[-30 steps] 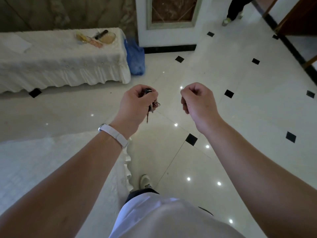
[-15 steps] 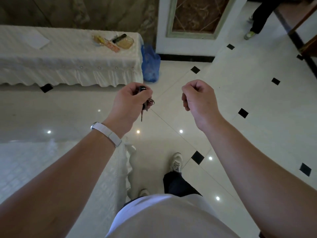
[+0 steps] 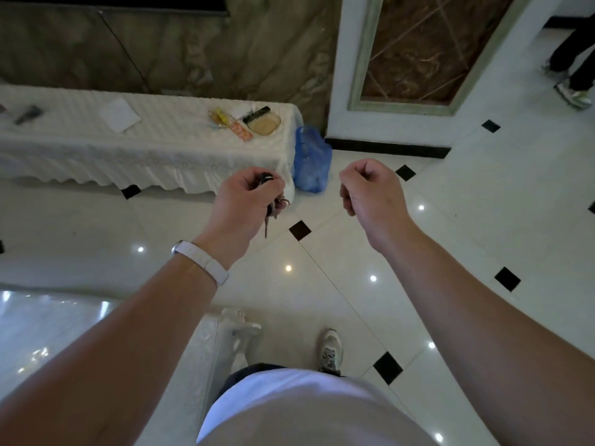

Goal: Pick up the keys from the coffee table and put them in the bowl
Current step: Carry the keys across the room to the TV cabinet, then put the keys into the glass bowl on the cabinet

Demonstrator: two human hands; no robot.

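Observation:
My left hand [image 3: 246,201] is shut on a bunch of keys [image 3: 269,210]; a black fob shows above the fingers and a key blade hangs down below them. My right hand [image 3: 370,188] is held beside it as a closed fist with nothing in it. Both hands hover over the tiled floor. A shallow amber glass bowl [image 3: 264,124] sits on the right end of the long white-covered cabinet [image 3: 96,152] ahead, beyond my left hand.
A blue plastic bag [image 3: 311,159] stands on the floor by the cabinet's right end. A remote and small packets lie next to the bowl. The glossy white coffee table's corner [image 3: 225,323] is at my lower left. Another person's legs [image 3: 576,66] stand at the far right.
The white cabinet and bowl have drawn closer and shifted right in view as I step forward. The keys stay in my left hand; the right stays a fist.

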